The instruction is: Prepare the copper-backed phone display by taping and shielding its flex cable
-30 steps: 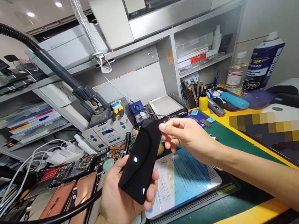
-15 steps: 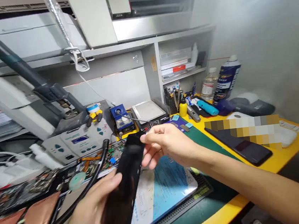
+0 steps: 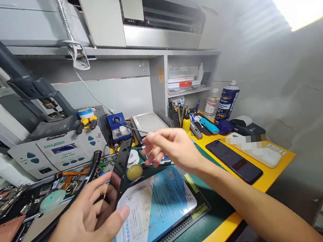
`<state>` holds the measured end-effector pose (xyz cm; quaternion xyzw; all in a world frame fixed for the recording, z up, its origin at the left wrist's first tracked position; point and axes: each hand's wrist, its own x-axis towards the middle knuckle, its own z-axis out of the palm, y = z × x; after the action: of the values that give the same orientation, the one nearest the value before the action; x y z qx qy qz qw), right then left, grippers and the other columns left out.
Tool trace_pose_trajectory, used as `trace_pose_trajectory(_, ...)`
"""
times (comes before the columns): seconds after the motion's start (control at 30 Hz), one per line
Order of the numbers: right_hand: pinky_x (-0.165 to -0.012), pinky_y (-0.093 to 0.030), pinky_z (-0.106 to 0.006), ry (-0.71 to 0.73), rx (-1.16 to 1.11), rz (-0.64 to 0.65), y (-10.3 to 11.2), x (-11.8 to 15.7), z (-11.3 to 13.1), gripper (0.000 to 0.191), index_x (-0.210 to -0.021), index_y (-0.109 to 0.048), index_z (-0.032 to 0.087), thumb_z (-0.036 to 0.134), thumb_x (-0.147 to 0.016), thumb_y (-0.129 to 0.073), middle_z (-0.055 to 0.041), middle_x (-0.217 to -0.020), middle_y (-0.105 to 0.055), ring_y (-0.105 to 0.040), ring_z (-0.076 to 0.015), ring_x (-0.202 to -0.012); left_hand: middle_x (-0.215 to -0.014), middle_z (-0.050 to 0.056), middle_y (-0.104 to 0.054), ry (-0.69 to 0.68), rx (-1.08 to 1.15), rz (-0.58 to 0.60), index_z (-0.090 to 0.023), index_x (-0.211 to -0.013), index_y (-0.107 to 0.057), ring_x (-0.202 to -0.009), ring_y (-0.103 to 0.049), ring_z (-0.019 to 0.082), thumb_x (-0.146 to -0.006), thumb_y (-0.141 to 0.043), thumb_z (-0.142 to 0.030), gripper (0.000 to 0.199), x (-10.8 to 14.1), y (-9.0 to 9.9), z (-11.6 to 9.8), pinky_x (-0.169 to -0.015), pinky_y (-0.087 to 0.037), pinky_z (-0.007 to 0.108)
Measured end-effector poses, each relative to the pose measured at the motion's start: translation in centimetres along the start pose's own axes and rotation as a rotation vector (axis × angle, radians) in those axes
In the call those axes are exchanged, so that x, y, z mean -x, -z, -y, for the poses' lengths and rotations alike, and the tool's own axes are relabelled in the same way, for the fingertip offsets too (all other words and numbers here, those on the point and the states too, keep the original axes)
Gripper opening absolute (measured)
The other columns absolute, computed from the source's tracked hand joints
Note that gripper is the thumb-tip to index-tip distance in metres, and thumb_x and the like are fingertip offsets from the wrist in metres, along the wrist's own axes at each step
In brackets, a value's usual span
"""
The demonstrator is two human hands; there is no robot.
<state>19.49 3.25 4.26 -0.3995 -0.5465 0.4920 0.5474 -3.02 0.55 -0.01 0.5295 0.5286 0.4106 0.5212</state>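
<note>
My left hand [image 3: 82, 221] grips a dark glossy phone [image 3: 119, 167] by its edges, tilted nearly on its side at the left of centre. To the right of the phone, my right hand [image 3: 172, 146] hangs in the air with its fingers apart and curled, touching nothing. Below both hands lies a blue and white printed pad [image 3: 158, 202] on a dark perforated mat [image 3: 204, 209]. Between the phone and my right hand sits a round yellowish tin [image 3: 134, 172], beside a white spool [image 3: 133, 157].
A grey soldering station [image 3: 66, 150] and black hose [image 3: 90, 174] stand at the left, near circuit boards [image 3: 2, 199]. On the yellow tabletop [image 3: 283, 156] at right lie another black phone [image 3: 235, 161] and a white phone back [image 3: 257, 153]. A spray can [image 3: 226, 102] stands behind.
The phone has turned from face-up to edge-on in my left hand. My right hand has let go of its upper end and spread its fingers. The view has shifted right.
</note>
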Motion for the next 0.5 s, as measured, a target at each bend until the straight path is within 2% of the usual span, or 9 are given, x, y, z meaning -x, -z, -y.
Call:
trace_pose_trajectory(0.1,-0.050,-0.048,-0.020,0.100,0.184,-0.244,2.9,-1.5,0.4,0.039,-0.080,-0.061,0.015,0.052,-0.090,-0.056,-0.0026,-0.074,-0.067,-0.062,-0.0093,-0.055,-0.099,0.002,-0.061,0.090,0.096,0.164,-0.029,-0.128,-0.044,-0.052,-0.051,0.011,-0.063,-0.082,-0.045,0.077,-0.2,0.5,-0.6,-0.046,-0.045,0.025)
trace_pose_trajectory(0.17,-0.052,-0.048,-0.021,0.085,0.323,-0.330,4.9,-2.5,0.2,0.039,-0.088,-0.060,0.015,0.051,-0.096,-0.048,-0.0039,-0.083,-0.067,-0.062,-0.0104,-0.061,-0.094,0.001,-0.059,0.120,0.186,0.230,-0.029,-0.123,-0.045,-0.047,-0.043,0.009,-0.068,-0.078,-0.046,0.066,0.0,0.8,-1.0,-0.043,-0.040,0.025)
trace_pose_trajectory(0.2,-0.056,-0.050,-0.023,0.052,0.398,-0.332,5.8,-2.9,0.0,0.036,-0.094,-0.060,0.014,0.047,-0.098,-0.047,-0.0049,-0.089,-0.067,-0.064,-0.0120,-0.067,-0.088,0.000,-0.058,0.112,0.222,0.244,-0.027,-0.117,-0.048,-0.049,-0.043,0.009,-0.070,-0.076,-0.046,0.059,0.2,0.8,-1.2,-0.044,-0.039,0.025)
trace_pose_trajectory(0.27,-0.068,-0.056,-0.031,-0.050,0.557,-0.270,7.3,-3.5,-0.6,0.028,-0.111,-0.061,0.014,0.037,-0.097,-0.055,-0.0068,-0.104,-0.066,-0.065,-0.0163,-0.082,-0.075,-0.002,-0.052,0.091,0.263,0.267,-0.023,-0.106,-0.053,-0.052,-0.043,0.011,-0.073,-0.072,-0.045,0.043,0.7,0.6,-1.6,-0.047,-0.039,0.024)
trace_pose_trajectory(0.33,-0.080,-0.056,-0.039,-0.189,0.717,-0.142,8.3,-3.7,-1.1,0.029,-0.119,-0.060,0.015,0.033,-0.095,-0.059,-0.0085,-0.115,-0.064,-0.065,-0.0206,-0.095,-0.066,-0.003,-0.046,0.084,0.287,0.296,-0.021,-0.097,-0.057,-0.052,-0.040,0.011,-0.076,-0.068,-0.045,0.034,1.1,0.4,-1.8,-0.049,-0.037,0.024)
trace_pose_trajectory(0.5,-0.084,-0.056,-0.041,-0.454,1.012,0.221,9.4,-3.1,-0.8,0.030,-0.121,-0.060,0.016,0.032,-0.095,-0.060,-0.0091,-0.121,-0.062,-0.064,-0.0227,-0.101,-0.066,-0.003,-0.045,0.097,0.399,0.316,-0.020,-0.095,-0.060,-0.054,-0.038,0.010,-0.076,-0.069,-0.041,0.029,1.3,0.0,-1.6,-0.049,-0.033,0.022)
